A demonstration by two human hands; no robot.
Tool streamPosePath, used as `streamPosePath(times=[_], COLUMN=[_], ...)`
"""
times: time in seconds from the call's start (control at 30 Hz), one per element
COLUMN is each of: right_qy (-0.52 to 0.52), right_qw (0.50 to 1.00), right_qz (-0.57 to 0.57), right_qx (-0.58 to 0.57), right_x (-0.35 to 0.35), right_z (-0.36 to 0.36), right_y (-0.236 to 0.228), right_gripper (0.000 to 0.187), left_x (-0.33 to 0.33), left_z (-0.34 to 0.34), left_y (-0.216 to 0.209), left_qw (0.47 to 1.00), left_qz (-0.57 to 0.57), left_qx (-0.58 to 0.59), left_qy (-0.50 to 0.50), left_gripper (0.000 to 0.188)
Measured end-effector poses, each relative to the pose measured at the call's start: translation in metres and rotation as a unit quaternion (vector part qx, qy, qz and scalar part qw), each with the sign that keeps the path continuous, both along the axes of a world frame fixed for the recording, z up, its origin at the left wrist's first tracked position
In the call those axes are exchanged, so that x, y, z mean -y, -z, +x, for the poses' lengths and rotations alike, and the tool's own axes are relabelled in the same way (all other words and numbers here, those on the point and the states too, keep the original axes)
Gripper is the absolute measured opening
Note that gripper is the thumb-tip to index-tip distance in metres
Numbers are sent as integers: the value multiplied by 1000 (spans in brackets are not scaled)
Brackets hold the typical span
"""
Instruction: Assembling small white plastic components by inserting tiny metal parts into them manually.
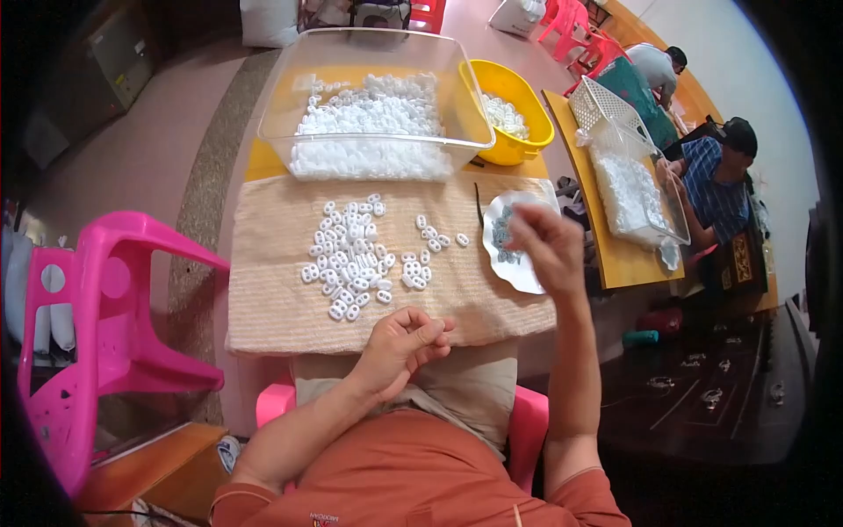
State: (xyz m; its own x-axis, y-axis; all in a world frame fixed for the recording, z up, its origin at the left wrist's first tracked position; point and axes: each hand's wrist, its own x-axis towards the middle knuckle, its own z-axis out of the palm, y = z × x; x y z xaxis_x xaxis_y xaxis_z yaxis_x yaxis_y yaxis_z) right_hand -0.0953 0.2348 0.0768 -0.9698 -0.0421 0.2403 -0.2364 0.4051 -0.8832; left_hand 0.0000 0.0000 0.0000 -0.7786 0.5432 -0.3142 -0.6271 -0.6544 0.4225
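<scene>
My left hand [406, 350] is closed at the front edge of the cloth, thumb pressed against the curled fingers. Whatever it may hold is hidden. Raised over the right side of a white scalloped plate [525, 283], my right hand [553, 248] is blurred, so its fingers cannot be read. Small grey-blue pieces [502, 235] lie on that plate. On the cloth, left of the plate, is a heap of small white plastic pieces [351, 255], each with two holes. Smaller groups of the same white pieces [416, 270] lie between the heap and the plate.
Beyond the striped cloth [272, 290] stands a clear tub [272, 132] of white pieces, beside a yellow basin [537, 140] holding more. A thin dark strip [479, 209] lies by the plate. A pink stool [132, 290] is at left; two people work at the right, near another clear tub [645, 233].
</scene>
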Motion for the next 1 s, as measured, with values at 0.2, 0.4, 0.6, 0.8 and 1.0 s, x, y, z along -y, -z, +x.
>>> streamPosePath(times=[0.2,0.4,0.6,0.8,1.0], right_qy=[90,20,-47,-82,-87], right_qw=[988,975,916,850,854], right_qz=[76,193,391,520,513], right_qx=[-102,-108,-77,-11,-12], right_x=[-22,3,36,37,37], right_z=[-97,-56,-5,-13,-11], right_y=[-44,-7,27,31,31], right_gripper=[29,19,15,16,16], left_x=[0,4,3,2,3], left_z=[1,-5,-3,-3,-2], left_y=[-7,-9,-7,-6,-7], left_qw=[1000,999,999,999,999], left_qz=[-12,-26,-40,-43,-38], left_qx=[12,18,17,12,2], left_qy=[5,-11,-11,-10,-15], left_gripper=[6,7,7,8,8])
